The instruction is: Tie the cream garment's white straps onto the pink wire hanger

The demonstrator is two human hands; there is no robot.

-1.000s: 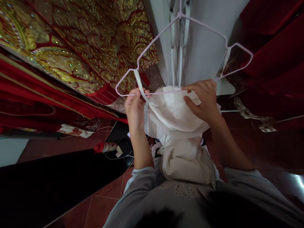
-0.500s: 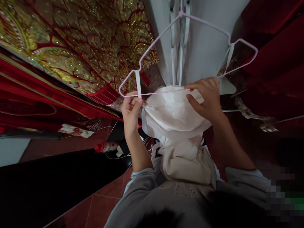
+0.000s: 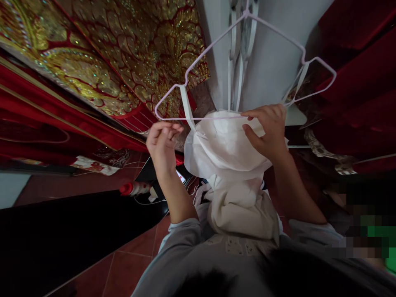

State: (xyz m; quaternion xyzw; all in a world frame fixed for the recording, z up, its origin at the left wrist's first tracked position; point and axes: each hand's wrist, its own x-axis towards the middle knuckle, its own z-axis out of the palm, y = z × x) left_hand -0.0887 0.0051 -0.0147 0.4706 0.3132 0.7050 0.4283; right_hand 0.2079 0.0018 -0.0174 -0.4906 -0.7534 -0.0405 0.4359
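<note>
A pale pink wire hanger [image 3: 213, 45] hangs in front of me. A white garment [image 3: 229, 144] hangs from it by a thin white strap [image 3: 186, 101] looped in the left notch and another strap [image 3: 302, 78] in the right notch. My left hand [image 3: 163, 144] is just left of the left strap, off it, fingers loosely bent and holding nothing. My right hand [image 3: 269, 128] lies over the hanger's bottom bar at the garment's upper edge. Its fingers are bent across the bar, thumb apart below. The garment's lower part spreads toward my lap.
Gold-sequinned red costumes [image 3: 148, 53] hang close on the left, dark red cloth [image 3: 361, 82] on the right. Behind the hanger stands a grey-white surface [image 3: 272, 49]. A black surface [image 3: 77, 235] lies lower left, near a red-capped bottle [image 3: 136, 189] and a lit phone [image 3: 180, 176].
My left hand has let go of the left strap and moved slightly left. The strap now slants down to the garment. My right hand stays on the bar.
</note>
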